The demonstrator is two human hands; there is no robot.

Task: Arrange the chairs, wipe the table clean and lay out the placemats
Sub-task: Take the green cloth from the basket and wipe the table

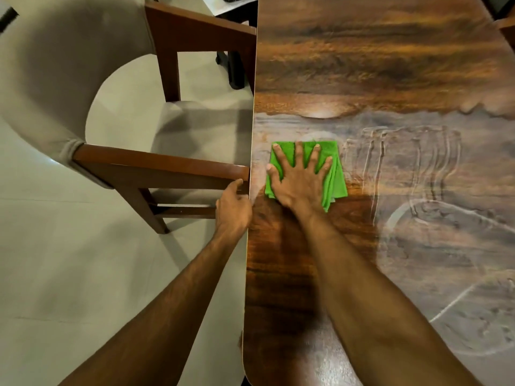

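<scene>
A folded green cloth point(335, 174) lies on the dark wooden table point(376, 65) near its left edge. My right hand point(298, 179) presses flat on the cloth with fingers spread. A cloudy grey film with wipe streaks point(418, 168) covers the table to the right and ahead of the cloth; the wood nearer to me looks dark and glossy. My left hand point(232, 210) sits at the table's left edge, its fingers loosely curled, the thumb touching the end of the chair's wooden armrest point(156, 162). The chair point(55, 79) has a curved beige back and beige seat.
Pale floor tiles point(69, 274) stretch left of the table. A dark table leg or stand point(237, 71) shows beyond the chair. Part of another wooden chair point(508, 29) peeks in at the far right edge.
</scene>
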